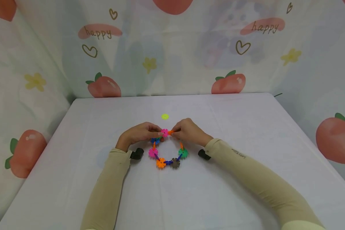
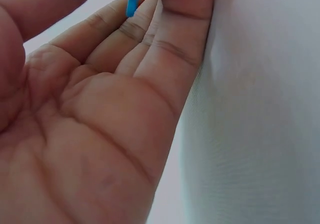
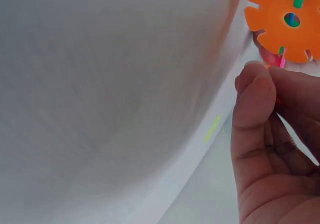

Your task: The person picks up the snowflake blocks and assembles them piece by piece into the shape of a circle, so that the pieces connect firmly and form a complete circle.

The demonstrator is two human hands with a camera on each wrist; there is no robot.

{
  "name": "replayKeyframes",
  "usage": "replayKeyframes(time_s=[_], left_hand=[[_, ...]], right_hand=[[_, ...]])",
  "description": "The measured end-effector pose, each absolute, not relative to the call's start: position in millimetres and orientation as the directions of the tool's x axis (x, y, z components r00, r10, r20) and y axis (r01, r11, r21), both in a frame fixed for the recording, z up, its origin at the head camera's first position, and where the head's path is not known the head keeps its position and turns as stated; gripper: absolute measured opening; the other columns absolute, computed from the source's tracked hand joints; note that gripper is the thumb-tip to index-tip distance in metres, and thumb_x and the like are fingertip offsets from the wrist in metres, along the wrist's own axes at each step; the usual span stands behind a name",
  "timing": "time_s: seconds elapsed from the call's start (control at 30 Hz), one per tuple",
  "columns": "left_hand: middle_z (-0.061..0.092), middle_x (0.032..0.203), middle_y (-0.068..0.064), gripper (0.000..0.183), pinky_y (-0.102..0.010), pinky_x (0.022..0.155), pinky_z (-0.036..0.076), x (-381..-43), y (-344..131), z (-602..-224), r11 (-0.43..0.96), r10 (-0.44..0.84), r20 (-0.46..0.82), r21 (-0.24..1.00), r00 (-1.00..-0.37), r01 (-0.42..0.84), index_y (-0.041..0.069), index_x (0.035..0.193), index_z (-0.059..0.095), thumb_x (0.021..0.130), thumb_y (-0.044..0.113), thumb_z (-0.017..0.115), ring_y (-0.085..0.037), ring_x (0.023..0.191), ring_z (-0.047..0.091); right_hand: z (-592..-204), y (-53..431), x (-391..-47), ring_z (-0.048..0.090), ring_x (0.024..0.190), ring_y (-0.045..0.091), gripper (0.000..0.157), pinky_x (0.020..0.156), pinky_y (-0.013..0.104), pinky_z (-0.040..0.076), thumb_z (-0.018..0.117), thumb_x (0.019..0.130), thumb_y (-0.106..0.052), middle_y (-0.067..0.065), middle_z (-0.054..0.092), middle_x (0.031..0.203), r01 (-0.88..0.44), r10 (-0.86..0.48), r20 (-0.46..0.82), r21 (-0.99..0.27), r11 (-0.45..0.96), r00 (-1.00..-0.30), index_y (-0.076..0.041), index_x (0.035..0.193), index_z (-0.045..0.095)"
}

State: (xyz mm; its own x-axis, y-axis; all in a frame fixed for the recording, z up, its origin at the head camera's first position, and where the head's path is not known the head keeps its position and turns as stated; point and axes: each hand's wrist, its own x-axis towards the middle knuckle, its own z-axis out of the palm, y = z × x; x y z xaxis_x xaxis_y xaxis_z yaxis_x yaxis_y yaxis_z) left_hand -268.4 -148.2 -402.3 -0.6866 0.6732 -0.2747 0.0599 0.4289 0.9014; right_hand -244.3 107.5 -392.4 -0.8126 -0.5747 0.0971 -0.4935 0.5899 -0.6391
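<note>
Interlocking snowflake discs lie on the table in a ring between the two hands. The left hand [image 1: 141,133] pinches a pink disc [image 1: 164,133] at the ring's far side, beside a blue disc [image 1: 155,141]. Thumb and fingers of the right hand [image 1: 190,131] pinch a small orange disc [image 1: 170,132] that meets the pink one. The near side runs through a second pink disc [image 1: 153,153], an orange one [image 1: 161,163], a brown one [image 1: 175,164] and a green one [image 1: 183,153]. A large orange disc [image 3: 270,19] shows just above the right fingertips in the right wrist view.
A loose yellow disc [image 1: 165,117] lies on the white-covered table [image 1: 218,198] beyond the hands. Black wrist straps [image 1: 137,154] show at both cuffs. A printed curtain [image 1: 172,76] hangs behind the table and along its sides.
</note>
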Motion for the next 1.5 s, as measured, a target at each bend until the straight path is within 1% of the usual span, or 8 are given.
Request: replayKeyframes(time_s=[0.3, 0.43, 0.6, 0.73, 0.87, 1.13, 1.37, 1.5], left_hand=[[0.078, 0.116, -0.008, 0.030, -0.043, 0.106, 0.049, -269, -150, -402, 0.428, 0.666, -0.272, 0.902, -0.695, 0.057, 0.000, 0.129, 0.074, 0.109, 0.020, 0.063, -0.021, 0.108, 0.066], [0.078, 0.115, -0.007, 0.031, -0.041, 0.099, 0.049, -270, -151, -401, 0.443, 0.673, -0.283, 0.894, -0.684, 0.067, 0.002, 0.126, 0.073, 0.108, 0.026, 0.064, -0.024, 0.106, 0.063], [0.077, 0.114, -0.006, 0.037, -0.040, 0.092, 0.049, -270, -155, -399, 0.465, 0.666, -0.309, 0.884, -0.679, 0.055, 0.004, 0.132, 0.068, 0.106, 0.031, 0.065, -0.025, 0.106, 0.062], [0.077, 0.116, -0.007, 0.036, -0.038, 0.090, 0.048, -271, -156, -398, 0.460, 0.670, -0.324, 0.887, -0.668, 0.032, 0.003, 0.130, 0.067, 0.106, 0.029, 0.065, -0.025, 0.104, 0.061], [0.076, 0.117, -0.007, 0.033, -0.035, 0.087, 0.049, -270, -157, -398, 0.457, 0.662, -0.328, 0.889, -0.673, 0.016, 0.003, 0.128, 0.067, 0.106, 0.027, 0.064, -0.023, 0.101, 0.059], [0.074, 0.108, -0.008, 0.043, -0.032, 0.076, 0.044, -267, -158, -400, 0.440, 0.651, -0.315, 0.898, -0.690, 0.006, 0.010, 0.143, 0.062, 0.104, 0.027, 0.062, -0.019, 0.078, 0.054], [0.077, 0.110, -0.007, 0.043, -0.033, 0.079, 0.045, -267, -156, -399, 0.458, 0.653, -0.329, 0.889, -0.682, 0.010, 0.009, 0.142, 0.064, 0.105, 0.030, 0.061, -0.019, 0.086, 0.059], [0.077, 0.108, -0.008, 0.042, -0.031, 0.076, 0.045, -267, -156, -397, 0.459, 0.653, -0.340, 0.889, -0.677, -0.004, 0.008, 0.140, 0.066, 0.104, 0.029, 0.061, -0.018, 0.083, 0.058]], right_hand=[[-387, 101, -248, 0.065, 0.075, 0.017, 0.008, 0.071, 0.029, 0.054, 0.075, 0.094, 0.004, 0.011, 0.080, 0.092, -0.559, -0.618, 0.120, -0.583, 0.590, -0.777, 0.004, 0.096, 0.083], [-384, 104, -254, 0.065, 0.078, 0.016, 0.009, 0.072, 0.030, 0.055, 0.078, 0.096, -0.006, 0.005, 0.079, 0.093, -0.485, -0.610, 0.026, -0.634, 0.603, -0.792, 0.000, 0.101, 0.084], [-376, 107, -265, 0.070, 0.094, 0.019, 0.027, 0.082, 0.035, 0.058, 0.079, 0.098, -0.024, 0.002, 0.079, 0.104, -0.343, -0.583, -0.099, -0.725, 0.598, -0.806, -0.005, 0.117, 0.081], [-371, 110, -277, 0.069, 0.090, 0.024, 0.032, 0.078, 0.037, 0.057, 0.075, 0.102, -0.030, 0.005, 0.078, 0.105, -0.295, -0.551, -0.120, -0.742, 0.602, -0.826, -0.006, 0.121, 0.080], [-372, 108, -294, 0.067, 0.088, 0.029, 0.032, 0.076, 0.037, 0.056, 0.067, 0.107, -0.029, 0.011, 0.076, 0.104, -0.303, -0.507, -0.085, -0.714, 0.631, -0.858, -0.002, 0.122, 0.078], [-376, 86, -319, 0.065, 0.111, 0.031, 0.031, 0.095, 0.043, 0.053, 0.066, 0.105, -0.016, 0.017, 0.072, 0.122, -0.303, -0.444, -0.077, -0.626, 0.718, -0.893, 0.001, 0.130, 0.072], [-382, 75, -334, 0.062, 0.121, 0.034, 0.039, 0.099, 0.042, 0.052, 0.070, 0.102, -0.013, 0.021, 0.066, 0.135, -0.264, -0.420, -0.152, -0.577, 0.773, -0.895, 0.003, 0.137, 0.066], [-387, 74, -343, 0.060, 0.119, 0.033, 0.040, 0.100, 0.041, 0.050, 0.075, 0.099, -0.014, 0.020, 0.066, 0.133, -0.271, -0.426, -0.165, -0.561, 0.782, -0.889, 0.003, 0.134, 0.068]])
